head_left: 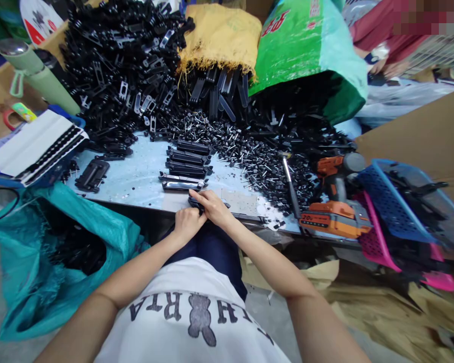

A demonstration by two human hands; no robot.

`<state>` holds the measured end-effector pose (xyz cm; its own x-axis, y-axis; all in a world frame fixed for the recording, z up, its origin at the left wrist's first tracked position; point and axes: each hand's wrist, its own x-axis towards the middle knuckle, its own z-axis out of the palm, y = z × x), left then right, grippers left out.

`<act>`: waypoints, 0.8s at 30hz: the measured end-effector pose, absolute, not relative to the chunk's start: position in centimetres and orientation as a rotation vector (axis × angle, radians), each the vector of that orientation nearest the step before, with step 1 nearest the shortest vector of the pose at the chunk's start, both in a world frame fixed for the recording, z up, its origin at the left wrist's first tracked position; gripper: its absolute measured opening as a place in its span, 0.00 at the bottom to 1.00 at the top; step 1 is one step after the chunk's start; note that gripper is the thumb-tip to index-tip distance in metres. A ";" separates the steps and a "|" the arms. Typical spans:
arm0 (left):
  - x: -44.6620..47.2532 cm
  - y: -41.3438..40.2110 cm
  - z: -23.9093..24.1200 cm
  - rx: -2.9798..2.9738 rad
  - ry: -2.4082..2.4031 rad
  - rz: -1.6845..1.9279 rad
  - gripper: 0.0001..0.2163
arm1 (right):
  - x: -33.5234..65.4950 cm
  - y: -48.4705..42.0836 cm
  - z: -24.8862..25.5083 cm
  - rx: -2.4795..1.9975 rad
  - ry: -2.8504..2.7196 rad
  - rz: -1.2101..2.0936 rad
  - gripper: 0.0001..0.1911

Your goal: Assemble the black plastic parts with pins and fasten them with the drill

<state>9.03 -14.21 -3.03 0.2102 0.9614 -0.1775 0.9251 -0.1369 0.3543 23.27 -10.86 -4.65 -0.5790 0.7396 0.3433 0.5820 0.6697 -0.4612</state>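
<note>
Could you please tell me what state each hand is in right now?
Left hand: curled closed, holding a black part.
Right hand: fingers laid over the same part; whether they grip it cannot be told.

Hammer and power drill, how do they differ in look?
The hammer is slim; the power drill is bulkier. The hammer has a silvery shaft and dark grip; the power drill is orange and grey. The power drill carries "20V" lettering; none shows on the hammer. Neither is being held.

parts (183, 184) beyond hands (215, 207), drill (336, 190) right
</note>
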 end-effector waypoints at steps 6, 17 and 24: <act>9.0 -14.5 -3.7 2.126 1.779 0.178 0.18 | 23.4 -11.0 -4.6 -1.059 -2.382 0.386 0.39; 8.0 -14.9 -4.2 2.200 1.784 0.250 0.18 | 23.4 -10.9 -4.9 -1.138 -2.449 0.328 0.38; 8.6 -14.8 -4.3 2.182 1.808 0.238 0.17 | 22.8 -10.8 -4.7 -1.217 -2.537 0.251 0.28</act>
